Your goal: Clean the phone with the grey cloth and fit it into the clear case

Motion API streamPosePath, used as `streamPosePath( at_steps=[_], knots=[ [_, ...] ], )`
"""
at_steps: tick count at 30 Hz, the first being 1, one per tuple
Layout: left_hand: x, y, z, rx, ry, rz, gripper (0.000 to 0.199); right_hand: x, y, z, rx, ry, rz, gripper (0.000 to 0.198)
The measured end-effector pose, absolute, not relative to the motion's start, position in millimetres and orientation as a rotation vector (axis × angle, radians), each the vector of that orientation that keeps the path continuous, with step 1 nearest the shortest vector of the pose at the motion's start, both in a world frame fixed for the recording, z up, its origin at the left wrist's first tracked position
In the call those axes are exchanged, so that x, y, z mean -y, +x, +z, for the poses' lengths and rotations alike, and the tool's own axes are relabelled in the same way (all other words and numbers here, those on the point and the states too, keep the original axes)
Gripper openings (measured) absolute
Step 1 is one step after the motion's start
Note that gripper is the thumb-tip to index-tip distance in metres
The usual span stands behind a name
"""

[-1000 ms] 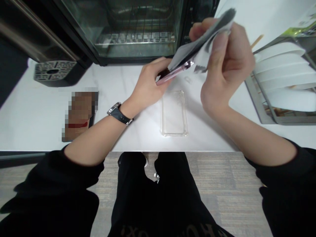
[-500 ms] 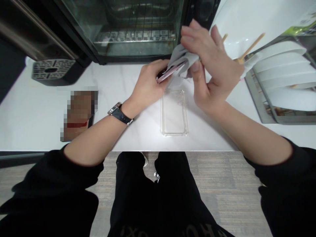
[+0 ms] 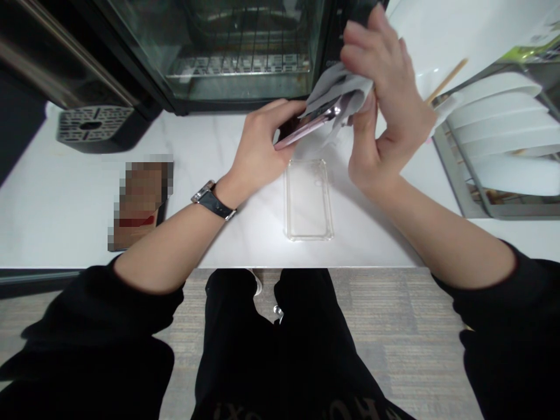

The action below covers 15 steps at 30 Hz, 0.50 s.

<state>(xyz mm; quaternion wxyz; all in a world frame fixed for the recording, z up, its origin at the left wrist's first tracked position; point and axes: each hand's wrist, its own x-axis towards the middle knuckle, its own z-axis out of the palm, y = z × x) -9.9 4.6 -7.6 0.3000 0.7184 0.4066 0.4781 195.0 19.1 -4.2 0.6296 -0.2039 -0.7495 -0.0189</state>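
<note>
My left hand point(image 3: 265, 137), with a watch at the wrist, is closed around one end of a pink-edged phone point(image 3: 301, 131), held tilted above the counter. A crumpled white tissue point(image 3: 339, 87) drapes over the phone's far end. Thumb and fingers of my right hand point(image 3: 385, 99) pinch that tissue; its fingertips are partly blurred. Below the phone, a clear phone case point(image 3: 308, 201) lies flat on the white counter point(image 3: 249, 227).
At the left lies a flat object with a pixelated surface point(image 3: 140, 201). Behind it is a black drip tray point(image 3: 102, 125). A glass-doored oven point(image 3: 240, 70) stands at the back. White dishes point(image 3: 503, 116) sit in a metal rack point(image 3: 464, 181) at the right.
My right hand has moved up and to the right with the tissue, baring more of the phone's far end. My left hand has barely shifted.
</note>
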Motion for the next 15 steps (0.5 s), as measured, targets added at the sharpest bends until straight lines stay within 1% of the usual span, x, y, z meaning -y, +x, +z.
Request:
streamPosePath(
  at_steps=[5, 9, 15],
  knots=[
    [-4.6, -10.8, -8.4, -1.071, 1.787, 1.270, 0.017, -25.7, 195.2, -5.4, 1.672, -0.446, 0.017, 0.041],
    [-6.4, -11.8, -9.5, -1.029, 1.579, 1.182, 0.011, -26.2, 195.2, -6.5, 1.716, -0.443, -0.007, 0.043],
    [-10.1, -11.7, -16.1, -1.077, 1.811, 1.222, 0.017, -20.7, 199.7, -0.9, 1.866, -0.403, 0.024, 0.045]
  ],
)
